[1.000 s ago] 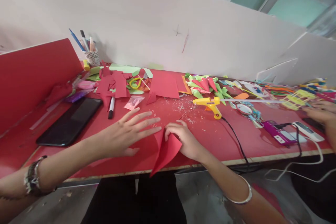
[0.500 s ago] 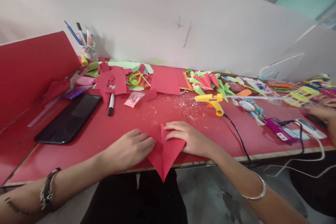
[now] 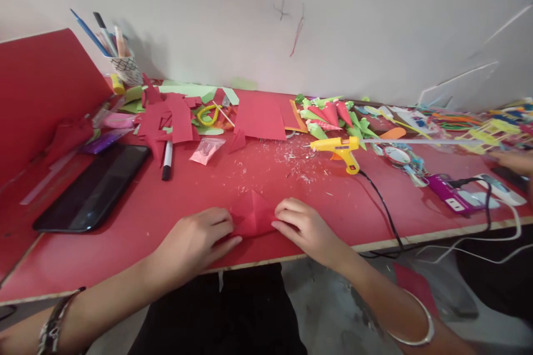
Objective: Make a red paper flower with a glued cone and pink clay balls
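A small folded piece of red paper (image 3: 252, 214) lies on the red table (image 3: 175, 205) near its front edge. My left hand (image 3: 194, 241) presses on the paper's left side with curled fingers. On the right side, my right hand (image 3: 303, 227) pinches and presses the fold, fingers together. Both hands touch the paper.
A black tablet (image 3: 89, 188) lies at left, a black marker (image 3: 166, 160) and red paper scraps (image 3: 170, 116) behind it. A pen cup (image 3: 125, 69) stands at the back left. A yellow glue gun (image 3: 339, 150) with its black cord (image 3: 383, 205) lies right of centre. Another person's hand (image 3: 514, 161) is at far right.
The red paper, which hung over the table edge as a long point, is now folded smaller and lies fully on the table. Both hands moved in onto it.
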Motion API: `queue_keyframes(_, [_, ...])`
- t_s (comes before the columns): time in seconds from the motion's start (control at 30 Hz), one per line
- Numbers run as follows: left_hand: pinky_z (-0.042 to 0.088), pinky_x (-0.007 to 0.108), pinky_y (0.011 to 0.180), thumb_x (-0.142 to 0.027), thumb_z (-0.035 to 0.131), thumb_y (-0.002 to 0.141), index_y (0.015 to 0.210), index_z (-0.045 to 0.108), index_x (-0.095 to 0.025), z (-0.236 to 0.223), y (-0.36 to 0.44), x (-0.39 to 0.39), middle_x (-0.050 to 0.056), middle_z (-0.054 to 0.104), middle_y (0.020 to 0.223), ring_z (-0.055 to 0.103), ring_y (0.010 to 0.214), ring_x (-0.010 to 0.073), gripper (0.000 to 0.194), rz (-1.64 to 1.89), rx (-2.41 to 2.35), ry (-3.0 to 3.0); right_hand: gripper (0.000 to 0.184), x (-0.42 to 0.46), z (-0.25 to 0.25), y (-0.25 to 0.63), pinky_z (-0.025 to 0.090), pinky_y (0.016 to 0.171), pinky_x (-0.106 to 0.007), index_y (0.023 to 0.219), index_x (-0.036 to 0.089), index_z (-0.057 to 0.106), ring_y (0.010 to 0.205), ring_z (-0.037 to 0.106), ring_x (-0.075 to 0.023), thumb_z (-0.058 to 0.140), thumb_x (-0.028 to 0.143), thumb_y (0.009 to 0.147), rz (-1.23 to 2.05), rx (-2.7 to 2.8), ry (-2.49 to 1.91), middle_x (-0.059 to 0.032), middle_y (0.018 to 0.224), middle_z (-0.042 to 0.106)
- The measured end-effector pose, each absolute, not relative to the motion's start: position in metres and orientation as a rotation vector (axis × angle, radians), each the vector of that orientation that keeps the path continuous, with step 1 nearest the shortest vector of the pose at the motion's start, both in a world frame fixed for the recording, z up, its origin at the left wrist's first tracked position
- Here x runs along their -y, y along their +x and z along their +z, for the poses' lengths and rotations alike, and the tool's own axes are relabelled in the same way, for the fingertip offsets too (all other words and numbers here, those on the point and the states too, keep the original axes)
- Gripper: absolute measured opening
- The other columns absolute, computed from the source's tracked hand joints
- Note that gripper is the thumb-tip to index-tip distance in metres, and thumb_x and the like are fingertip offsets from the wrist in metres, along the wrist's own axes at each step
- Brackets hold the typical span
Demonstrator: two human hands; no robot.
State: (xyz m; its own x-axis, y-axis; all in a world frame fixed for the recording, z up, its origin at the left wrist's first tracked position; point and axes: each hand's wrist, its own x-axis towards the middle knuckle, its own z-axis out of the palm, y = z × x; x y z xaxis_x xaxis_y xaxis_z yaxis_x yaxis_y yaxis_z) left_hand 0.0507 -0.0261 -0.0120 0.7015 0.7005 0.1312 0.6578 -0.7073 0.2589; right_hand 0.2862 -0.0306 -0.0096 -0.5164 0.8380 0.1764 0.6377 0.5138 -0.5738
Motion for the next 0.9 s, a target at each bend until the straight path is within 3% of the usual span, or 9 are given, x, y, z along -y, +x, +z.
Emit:
queue_keyframes(0.17, [0.039,0.024,0.053,-0.045,0.040,0.083,0.074,0.054,-0.018,-0.013,0.050,0.024,0.003,0.059,0.076,0.055,0.067,0.0155,0.033,0.323,-1.319,2.684,0.028,0.027,-0.016,0.280,0.037,0.061,-0.024,0.064,0.018,0.052,0.066,0.047,-0.0123,0.040,0.028,0.087,0.513,2.265,-1.387,-0.0008,0.067,0.050])
queue_keyframes(0.47, [0.031,0.021,0.049,-0.038,0.033,0.088,0.060,0.047,-0.017,-0.011,0.054,0.018,-0.001,0.051,0.062,0.047,0.055,0.0107,0.037,0.273,-1.406,2.549,0.026,0.026,-0.019,0.276,0.033,0.058,-0.025,0.061,0.019,0.047,0.061,0.044,-0.0125,0.040,0.024,0.085,0.370,2.304,-1.491,-0.0004,0.062,0.048])
queue_keyframes(0.9, [0.023,0.022,0.044,-0.037,0.033,0.087,0.060,0.052,-0.018,-0.005,0.060,0.010,0.000,0.054,0.056,0.049,0.049,0.0129,0.038,0.028,-1.536,2.519,0.025,0.024,-0.022,0.273,0.032,0.057,-0.026,0.062,0.019,0.048,0.060,0.047,-0.0141,0.041,0.026,0.085,0.196,2.320,-1.622,-0.0019,0.062,0.052])
